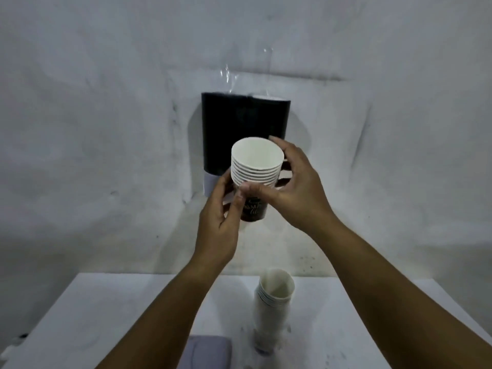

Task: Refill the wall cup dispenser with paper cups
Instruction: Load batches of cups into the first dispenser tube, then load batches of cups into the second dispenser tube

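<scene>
Cups in hand: nested stack of white-rimmed paper cups, the lowest one dark with pale lettering, held upright in the air in front of the dispenser's lower half, mouth open toward me.
Left hand: my left hand is closed on the dark bottom cup from the left, thumb across its side.
Right hand: my right hand wraps the rims from the right, thumb pressed on the lower rims, fingers curled behind; clamped on the stack.
Dispenser: tall black double-tube wall cup dispenser on the grey-white wall, pale band at its lower left, a white rim showing at the top of its right tube, crinkled clear plastic above it.
Spare cups: second stack of white paper cups stands on the white table below, near my right forearm; it looks blurred and slightly leaning.
Risk, telescoping: I judge the nested cups could slide apart if my thumb eases off the rims.
Risk, crushing: thin paper walls will likely dent under a hard squeeze, and dented cups would jam in the tube.
Risk, elbow: lowering my right arm carelessly could topple the spare stack.
</scene>
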